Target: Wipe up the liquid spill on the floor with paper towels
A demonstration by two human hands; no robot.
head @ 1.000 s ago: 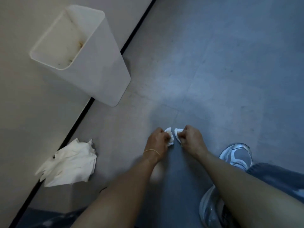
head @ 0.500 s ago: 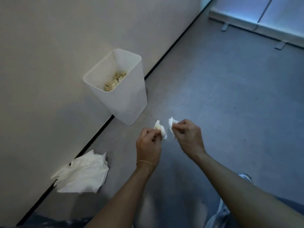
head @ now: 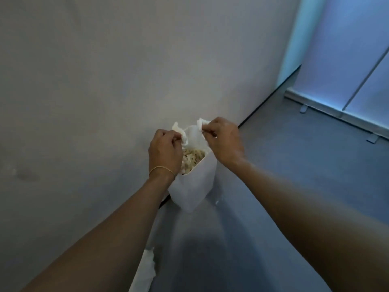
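two hands [head: 165, 151] [head: 224, 142], two paper wads [head: 179, 131] [head: 202, 122], one bin [head: 193, 186]

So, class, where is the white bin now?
In the head view, the white bin stands centre frame against the wall, just below the left hand and right hand.

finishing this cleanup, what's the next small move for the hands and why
Probably release both pinches: the left hand holds a crumpled white paper towel wad and the right hand a second white wad, both over the open tall white plastic bin, so they should drop in.
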